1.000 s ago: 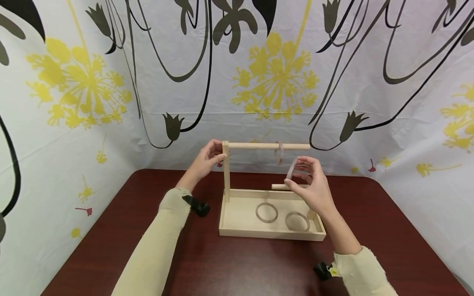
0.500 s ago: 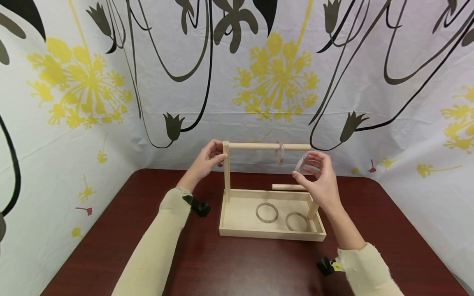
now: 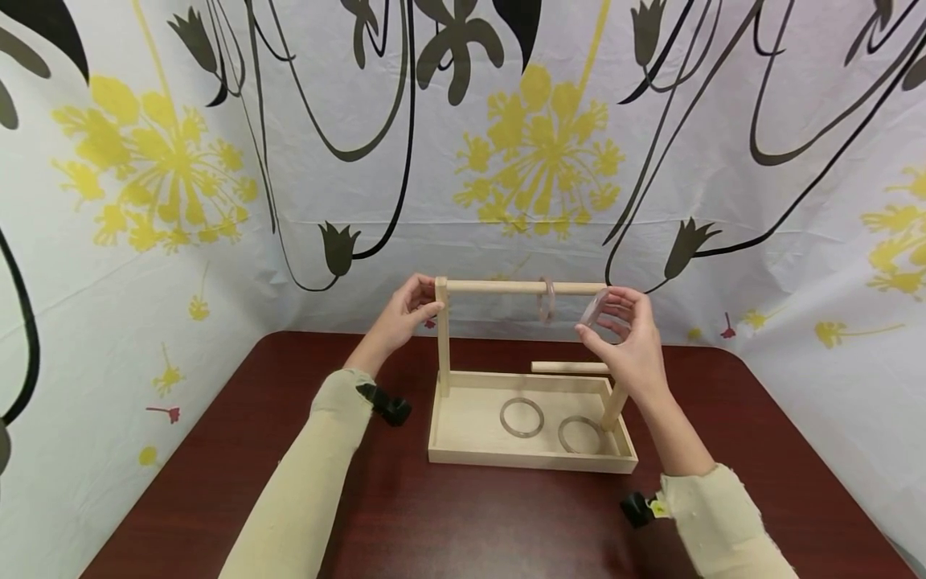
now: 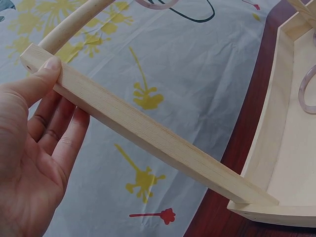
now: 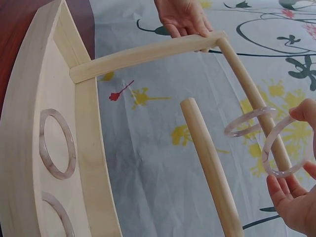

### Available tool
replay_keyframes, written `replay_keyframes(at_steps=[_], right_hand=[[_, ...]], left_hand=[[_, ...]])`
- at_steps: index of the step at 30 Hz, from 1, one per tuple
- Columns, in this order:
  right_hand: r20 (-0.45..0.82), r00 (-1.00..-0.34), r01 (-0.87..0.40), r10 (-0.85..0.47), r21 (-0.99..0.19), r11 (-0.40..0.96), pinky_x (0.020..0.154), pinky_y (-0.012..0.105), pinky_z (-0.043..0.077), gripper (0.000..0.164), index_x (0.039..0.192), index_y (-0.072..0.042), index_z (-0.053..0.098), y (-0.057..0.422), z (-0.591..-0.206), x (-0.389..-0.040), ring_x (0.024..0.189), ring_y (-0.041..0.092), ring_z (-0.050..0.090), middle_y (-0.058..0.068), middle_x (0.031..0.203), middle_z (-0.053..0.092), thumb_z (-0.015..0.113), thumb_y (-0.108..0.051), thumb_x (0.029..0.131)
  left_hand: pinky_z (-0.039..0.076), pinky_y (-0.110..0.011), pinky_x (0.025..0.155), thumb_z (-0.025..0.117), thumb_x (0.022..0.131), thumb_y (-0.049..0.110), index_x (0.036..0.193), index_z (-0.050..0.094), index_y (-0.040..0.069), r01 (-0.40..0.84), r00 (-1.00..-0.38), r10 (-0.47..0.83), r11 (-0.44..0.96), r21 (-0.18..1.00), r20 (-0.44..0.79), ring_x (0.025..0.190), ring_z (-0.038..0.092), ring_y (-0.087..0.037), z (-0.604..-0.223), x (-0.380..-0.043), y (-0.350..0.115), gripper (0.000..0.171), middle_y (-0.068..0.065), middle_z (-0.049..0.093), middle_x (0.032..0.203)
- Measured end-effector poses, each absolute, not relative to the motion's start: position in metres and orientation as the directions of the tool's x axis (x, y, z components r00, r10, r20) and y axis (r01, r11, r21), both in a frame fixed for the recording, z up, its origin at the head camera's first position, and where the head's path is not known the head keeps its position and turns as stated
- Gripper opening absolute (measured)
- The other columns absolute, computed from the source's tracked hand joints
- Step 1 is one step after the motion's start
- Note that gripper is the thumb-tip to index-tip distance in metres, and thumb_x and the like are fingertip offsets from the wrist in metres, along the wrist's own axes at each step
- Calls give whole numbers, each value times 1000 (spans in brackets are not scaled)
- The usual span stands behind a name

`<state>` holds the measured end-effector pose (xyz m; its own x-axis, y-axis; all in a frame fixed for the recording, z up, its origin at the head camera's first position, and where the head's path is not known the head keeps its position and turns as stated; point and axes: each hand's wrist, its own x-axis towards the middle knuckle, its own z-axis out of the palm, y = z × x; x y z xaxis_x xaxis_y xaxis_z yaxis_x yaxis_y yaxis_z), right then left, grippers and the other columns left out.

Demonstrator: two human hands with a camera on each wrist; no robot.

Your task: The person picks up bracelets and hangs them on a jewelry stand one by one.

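Observation:
My left hand (image 3: 400, 318) grips the top of the wooden upright post (image 4: 148, 133), thumb on its near face. An upper wooden rod (image 3: 499, 286) runs right from that post, with one pale translucent bangle (image 3: 552, 302) hanging on it. My right hand (image 3: 637, 346) holds another pale bangle (image 5: 266, 153) on edge between thumb and fingertips, at the free end of the upper rod. In the right wrist view the rod's end lines up with this bangle's opening; whether it passes through, I cannot tell.
Two more bangles lie in the shallow wooden tray (image 3: 499, 460) at the stand's base, one of them a ring (image 3: 522, 435) near the middle. A lower rod (image 3: 567, 367) points left from a short right post (image 3: 613, 408). A dark red table (image 3: 463, 523) bears the stand.
My right hand has carried its bangle rightward and slightly up, from below the upper rod to its free end. The left hand stays on the post.

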<state>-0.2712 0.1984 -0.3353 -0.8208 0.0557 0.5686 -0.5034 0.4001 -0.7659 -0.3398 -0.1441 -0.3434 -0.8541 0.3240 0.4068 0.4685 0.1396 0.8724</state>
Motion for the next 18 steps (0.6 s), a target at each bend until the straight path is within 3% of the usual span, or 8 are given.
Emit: replay_keyframes(at_steps=[13,18], right_hand=[[579,-807,-495,116,-770,402,93,10,48,71,139,-2,40,205,-325,-269,115,12,53,-2,127,47,79,-1,80],[567,-813,-472,131,-773,424,94,11,48,70,140,-2,39,208,-322,-273,117,14,53,4,129,48,78,-3,82]], left_hand=[[52,-24,72,56,101,3,126,47,-5,458,-860,319,140,878,398,95,59,-9,-343,-338,-144,28,-27,57,123],[52,-24,72,55,101,3,126,46,-6,460,-858,323,137,877,399,94,59,-9,-342,-338,-144,28,-27,57,122]])
